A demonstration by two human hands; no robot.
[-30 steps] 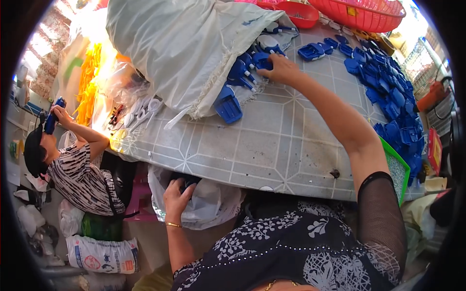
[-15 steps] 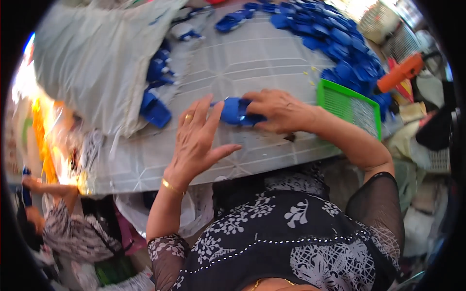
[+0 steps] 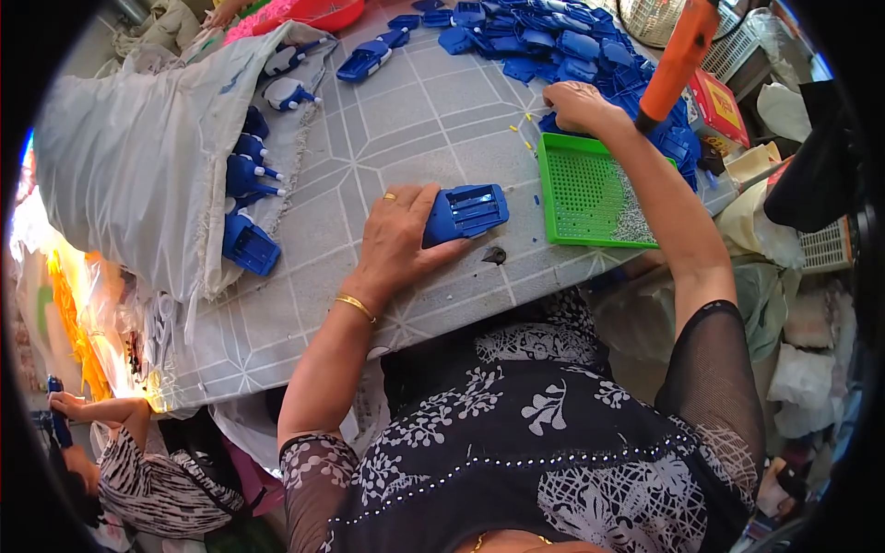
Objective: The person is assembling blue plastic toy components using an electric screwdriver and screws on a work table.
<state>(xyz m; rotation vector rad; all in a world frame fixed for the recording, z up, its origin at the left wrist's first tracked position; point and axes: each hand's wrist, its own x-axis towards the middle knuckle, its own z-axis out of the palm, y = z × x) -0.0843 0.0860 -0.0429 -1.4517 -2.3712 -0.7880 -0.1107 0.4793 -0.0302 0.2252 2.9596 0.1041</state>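
My left hand [image 3: 396, 230] grips a blue plastic casing [image 3: 467, 211] on the table, thumb along its near side and fingers at its left end. An open compartment with shiny metal strips faces up in the casing. Farther off to the right, my right hand [image 3: 583, 105] is at the near edge of a heap of blue plastic pieces [image 3: 576, 46]. Its fingers are curled down, and whatever they pinch is hidden. Below that forearm sits a green perforated tray [image 3: 576, 189] with many small silvery bits in its right part.
An orange-handled tool [image 3: 678, 64] hangs over the heap's right side. A whitish sack [image 3: 138, 175] lies at left, with several blue-and-white casings [image 3: 251, 244] by its mouth. A red basin [image 3: 332, 14] stands at the far edge. Another person [image 3: 157, 470] sits at lower left.
My right hand has left the casing and moved far and right to the heap. My left hand, open beside the casing before, now grips it. The whole view has shifted.
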